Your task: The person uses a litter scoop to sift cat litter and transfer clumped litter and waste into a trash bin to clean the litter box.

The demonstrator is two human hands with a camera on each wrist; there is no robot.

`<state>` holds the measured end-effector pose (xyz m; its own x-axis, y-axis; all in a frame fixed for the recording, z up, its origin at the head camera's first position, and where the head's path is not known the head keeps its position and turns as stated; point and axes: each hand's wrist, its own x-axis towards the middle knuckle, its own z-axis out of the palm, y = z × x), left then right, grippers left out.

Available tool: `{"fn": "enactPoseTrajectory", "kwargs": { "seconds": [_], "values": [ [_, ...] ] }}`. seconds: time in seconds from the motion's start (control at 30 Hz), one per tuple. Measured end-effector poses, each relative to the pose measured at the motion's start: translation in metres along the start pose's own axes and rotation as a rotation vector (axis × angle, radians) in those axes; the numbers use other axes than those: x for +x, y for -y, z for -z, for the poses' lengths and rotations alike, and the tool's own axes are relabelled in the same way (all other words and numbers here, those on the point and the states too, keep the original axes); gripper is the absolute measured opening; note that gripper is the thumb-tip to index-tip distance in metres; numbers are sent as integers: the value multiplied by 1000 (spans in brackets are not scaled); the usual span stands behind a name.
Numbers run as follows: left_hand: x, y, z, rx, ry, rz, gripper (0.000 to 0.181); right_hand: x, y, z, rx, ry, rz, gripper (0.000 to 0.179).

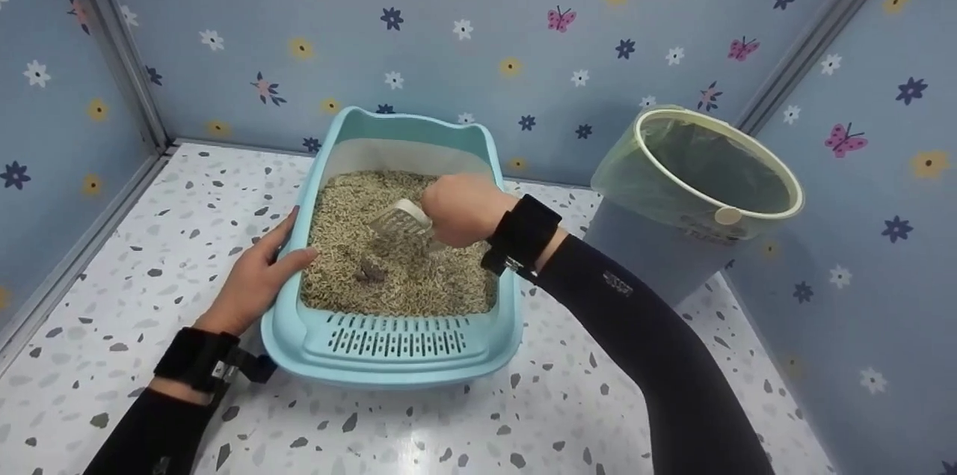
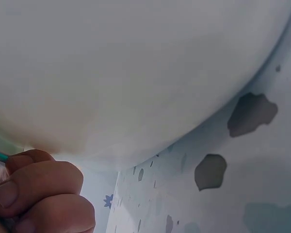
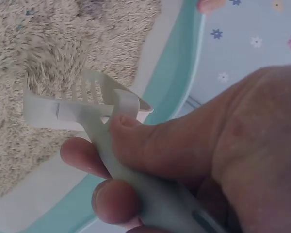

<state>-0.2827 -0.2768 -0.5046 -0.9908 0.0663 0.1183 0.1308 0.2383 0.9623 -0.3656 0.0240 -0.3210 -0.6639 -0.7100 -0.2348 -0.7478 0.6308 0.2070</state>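
Note:
A light blue litter box (image 1: 396, 374) stands on the floor, its bed of pale brown pellet litter (image 1: 348, 221) spread inside. My left hand (image 1: 258, 277) grips the box's left rim, thumb over the top; its curled fingers (image 2: 43, 182) show at the outer wall in the left wrist view. Above the litter, my right hand (image 1: 465, 209) holds a pale slotted litter scoop (image 1: 404, 219) by its handle. Pellets lie in and against the scoop's head (image 3: 48, 109) in the right wrist view. A dark clump (image 1: 370, 271) sits in the litter, nearer the box's front.
To the right stands a trash bin (image 1: 658, 258) with a thin yellowish bag (image 1: 624, 176) folded over its rim. Flower-patterned wall panels (image 1: 448, 48) close in the back and both sides. The speckled floor (image 1: 359, 430) runs along the front.

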Motion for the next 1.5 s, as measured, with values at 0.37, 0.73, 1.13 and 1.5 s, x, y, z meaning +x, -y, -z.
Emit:
{"fn": "enactPoseTrajectory", "kwargs": {
  "seconds": [0.37,0.73,1.13,1.5],
  "values": [
    [-1,1,2,14,-3,-5,77,-29,-16,27,79,35,-119,35],
    [-3,0,-1,7,0,-15,77,-24,-50,21,205,467,-16,33],
    [-1,-1,-2,-10,4,-16,77,-9,-61,0,547,521,-141,35],
    [-2,1,1,-2,4,-8,78,8,-52,-30,715,482,-104,38]
  ]
}}
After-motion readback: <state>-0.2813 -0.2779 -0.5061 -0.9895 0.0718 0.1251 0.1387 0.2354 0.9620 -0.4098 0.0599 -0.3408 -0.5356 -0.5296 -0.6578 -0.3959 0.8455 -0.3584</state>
